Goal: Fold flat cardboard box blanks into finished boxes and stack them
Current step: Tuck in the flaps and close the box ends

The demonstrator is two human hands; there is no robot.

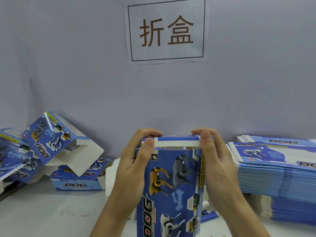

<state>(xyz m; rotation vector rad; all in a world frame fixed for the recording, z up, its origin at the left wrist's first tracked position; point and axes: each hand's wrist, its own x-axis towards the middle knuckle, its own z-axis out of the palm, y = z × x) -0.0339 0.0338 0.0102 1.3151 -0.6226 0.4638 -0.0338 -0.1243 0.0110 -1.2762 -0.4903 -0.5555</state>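
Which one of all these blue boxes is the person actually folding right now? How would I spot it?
Look below the white wall sign, at the middle of the table. The box being folded stands upright there, gripped near its top by the left hand and right hand. Every other box lies unheld at the sides.

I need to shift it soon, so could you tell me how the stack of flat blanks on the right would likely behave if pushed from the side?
The stack of blanks looks tall and dense, so probably heavy. Its sheets look glossy and their edges already sit uneven, so upper layers would likely slide or fan rather than move together.
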